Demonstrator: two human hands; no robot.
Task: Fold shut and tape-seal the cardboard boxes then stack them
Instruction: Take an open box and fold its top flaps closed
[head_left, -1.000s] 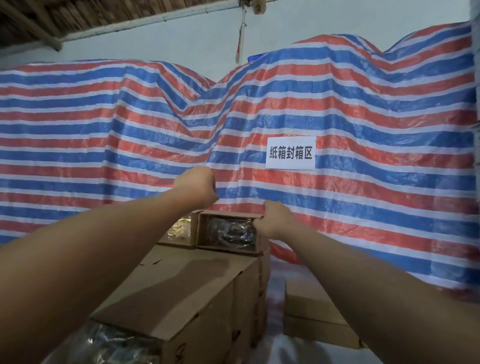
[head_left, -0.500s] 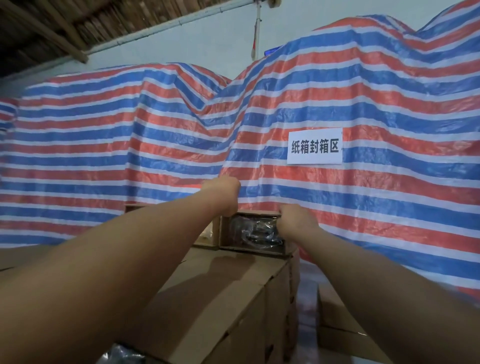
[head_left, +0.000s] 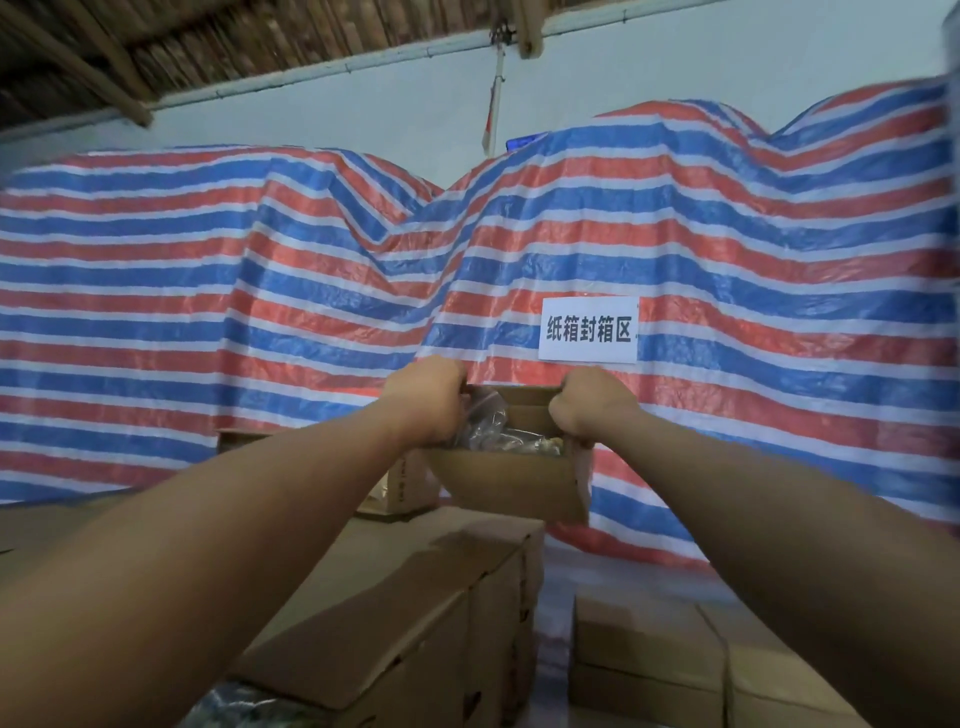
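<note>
So the open cardboard box (head_left: 511, 483) is sitting dead center in the frame, just below the middle, and I've got it by both ends. My left hand (head_left: 426, 402) is curled over the box's left rim, my right hand (head_left: 592, 408) is curled over the right rim, fingers wrapped down over the edge on both sides. Flaps aren't folded in, the top is wide open, and you can see crinkly clear plastic bags (head_left: 485, 426) with some stuff inside, can't really make out what. The box looks lifted a bit, its bottom edge hanging in front of the far end of the box stack (head_left: 415, 613) below it, though I can't swear it's fully clear of it.

That stack is a row of closed brown cartons running from the bottom center up toward the middle. At the very bottom edge, left of center, there's more shiny plastic (head_left: 234, 712) poking out of another carton. Just left of and behind the box I'm holding there's a smaller carton (head_left: 410, 480) with dark print on its side, too blurry to read. Lower right has another couple of low cartons (head_left: 649, 654).

Behind everything is a big red, white and blue striped tarp (head_left: 208, 312) draped across the whole width, with a white sign (head_left: 588, 330) in Chinese characters pinned on it right of center. Pale wall (head_left: 363, 109) above that, and a thatch-looking roof (head_left: 208, 41) across the top left.
</note>
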